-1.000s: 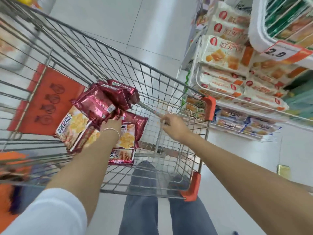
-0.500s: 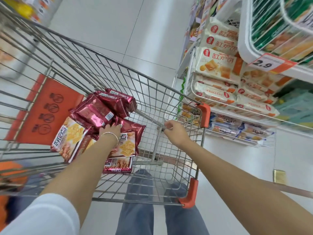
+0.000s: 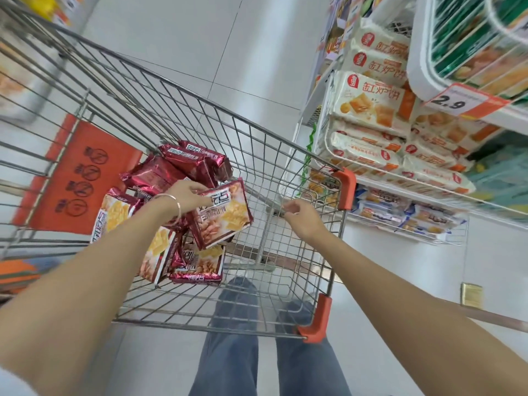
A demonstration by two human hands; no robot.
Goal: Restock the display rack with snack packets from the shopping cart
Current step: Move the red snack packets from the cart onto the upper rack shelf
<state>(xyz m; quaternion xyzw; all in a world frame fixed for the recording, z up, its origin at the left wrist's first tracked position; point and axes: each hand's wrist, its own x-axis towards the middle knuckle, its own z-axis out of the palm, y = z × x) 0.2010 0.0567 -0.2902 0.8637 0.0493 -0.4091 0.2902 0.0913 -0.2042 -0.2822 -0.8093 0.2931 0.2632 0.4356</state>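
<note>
White tiled floor point(image 3: 177, 47); orange price tag point(image 3: 464, 102) reading 2.9; blue jeans point(image 3: 228, 352); small yellowish rectangle point(image 3: 471, 294) low right.

The snack packets point(image 3: 225, 215) were dark red foil with pictures of yellow crackers. The cart point(image 3: 257, 155) was a silver wire grid with orange corner caps point(image 3: 344, 188) and an orange panel point(image 3: 57, 178) bearing black round signs. The rack packets point(image 3: 368, 101) were white and orange, the price tag point(image 3: 463, 102) also, with black digits.
</note>
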